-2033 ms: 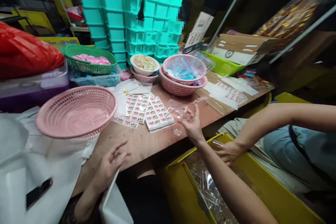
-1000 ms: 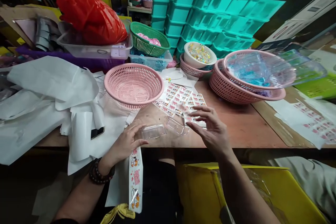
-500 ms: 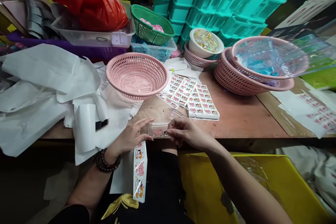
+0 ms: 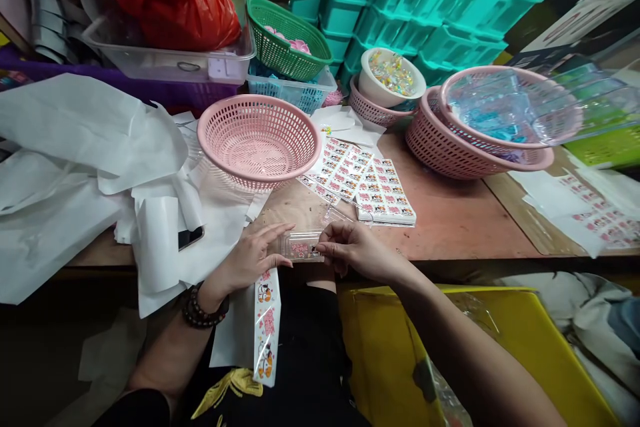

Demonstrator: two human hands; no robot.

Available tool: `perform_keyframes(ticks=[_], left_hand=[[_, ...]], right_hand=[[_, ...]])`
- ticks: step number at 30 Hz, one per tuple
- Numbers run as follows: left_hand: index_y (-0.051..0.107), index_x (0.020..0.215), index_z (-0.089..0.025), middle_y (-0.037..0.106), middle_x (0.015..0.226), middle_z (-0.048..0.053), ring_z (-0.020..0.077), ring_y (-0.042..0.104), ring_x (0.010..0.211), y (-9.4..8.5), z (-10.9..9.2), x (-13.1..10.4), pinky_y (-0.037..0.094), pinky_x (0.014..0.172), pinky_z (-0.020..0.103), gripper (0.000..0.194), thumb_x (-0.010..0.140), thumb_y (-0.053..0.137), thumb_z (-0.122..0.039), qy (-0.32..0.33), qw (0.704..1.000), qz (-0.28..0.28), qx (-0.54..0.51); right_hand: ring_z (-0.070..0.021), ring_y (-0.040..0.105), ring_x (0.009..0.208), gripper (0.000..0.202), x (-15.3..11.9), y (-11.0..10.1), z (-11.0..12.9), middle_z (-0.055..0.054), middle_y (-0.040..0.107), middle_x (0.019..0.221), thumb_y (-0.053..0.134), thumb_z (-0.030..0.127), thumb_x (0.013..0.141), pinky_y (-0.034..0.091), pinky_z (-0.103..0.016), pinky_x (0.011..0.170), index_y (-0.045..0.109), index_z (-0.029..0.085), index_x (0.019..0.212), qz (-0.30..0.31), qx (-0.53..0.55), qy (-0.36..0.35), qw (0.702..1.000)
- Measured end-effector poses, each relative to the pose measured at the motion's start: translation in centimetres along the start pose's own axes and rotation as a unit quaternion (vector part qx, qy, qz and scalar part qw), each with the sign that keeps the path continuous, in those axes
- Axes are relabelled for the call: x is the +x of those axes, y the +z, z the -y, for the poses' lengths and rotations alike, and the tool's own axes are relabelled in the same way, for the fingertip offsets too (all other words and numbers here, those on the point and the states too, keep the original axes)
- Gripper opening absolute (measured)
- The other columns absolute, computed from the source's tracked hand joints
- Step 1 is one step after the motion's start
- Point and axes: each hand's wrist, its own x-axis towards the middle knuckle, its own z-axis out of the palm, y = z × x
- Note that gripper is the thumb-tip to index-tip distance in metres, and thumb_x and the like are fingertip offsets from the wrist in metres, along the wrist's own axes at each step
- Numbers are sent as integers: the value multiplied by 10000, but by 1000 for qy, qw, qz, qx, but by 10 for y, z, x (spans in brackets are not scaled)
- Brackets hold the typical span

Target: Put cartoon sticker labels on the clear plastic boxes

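Observation:
A small clear plastic box lies flat at the table's front edge. My left hand grips its left end, thumb at the near side and fingers along the far side. On the box's near part shows a sticker with pink lettering. At the right end, the thumb and fingertips of my right hand pinch the sticker's edge; the fingertips partly hide it. Below my left hand a strip of cat stickers hangs over my lap. Sticker sheets lie in a stack beyond my right hand.
A pink basket stands behind my hands. White backing paper is heaped at the left. More pink baskets with clear plastic pieces stand at the right. A white bowl, a green basket and turquoise bins are at the back.
The sticker's lettering looks slightly shifted and less clear on the box. Both hands keep nearly the same place and grip. The view has shifted slightly.

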Motion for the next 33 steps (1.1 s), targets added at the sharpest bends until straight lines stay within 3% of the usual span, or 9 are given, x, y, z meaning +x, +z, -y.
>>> perform_keyframes(ticks=[8, 16, 26, 29, 33], left_hand=[[547, 1406, -268, 587, 1450, 66, 287, 560, 1314, -1, -1, 0, 460, 1105, 447, 579, 867, 722, -391, 30, 998, 8, 53], [533, 1411, -268, 588, 1449, 72, 277, 577, 1305, -1, 0, 0, 490, 1086, 436, 573, 883, 706, -408, 49, 995, 5, 85], [555, 1385, -276, 610, 1419, 74, 269, 628, 1224, 0, 0, 0, 530, 1025, 420, 531, 887, 701, -389, 55, 995, -7, 88], [569, 1368, -260, 628, 1390, 72, 271, 615, 1233, 1, 0, 0, 521, 1031, 420, 527, 877, 713, -385, 53, 995, -6, 81], [604, 1336, -259, 640, 1366, 78, 252, 661, 1110, 1, 2, 0, 558, 947, 386, 510, 855, 736, -368, 56, 995, -13, 78]], right_hand=[[-80, 535, 439, 448, 1, -1, 1, 52, 584, 532, 775, 570, 725, 430, -211, 430, 540, 188, 738, -5, -14, 1, 1000], [-73, 515, 428, 418, 1, 0, 3, 71, 553, 514, 788, 524, 724, 429, -206, 429, 535, 192, 732, -8, -10, 9, 1000], [-97, 509, 420, 236, -1, 11, 8, 61, 539, 519, 678, 305, 864, 394, -212, 411, 520, 202, 722, -73, -130, 30, 988], [-134, 574, 506, 271, -3, 19, 12, 20, 596, 572, 697, 308, 872, 388, -234, 464, 523, 206, 691, -134, -264, 10, 955], [-258, 702, 760, 315, -10, 23, 21, -110, 730, 796, 729, 465, 850, 449, -290, 597, 601, 180, 808, -197, -464, -2, 864]])
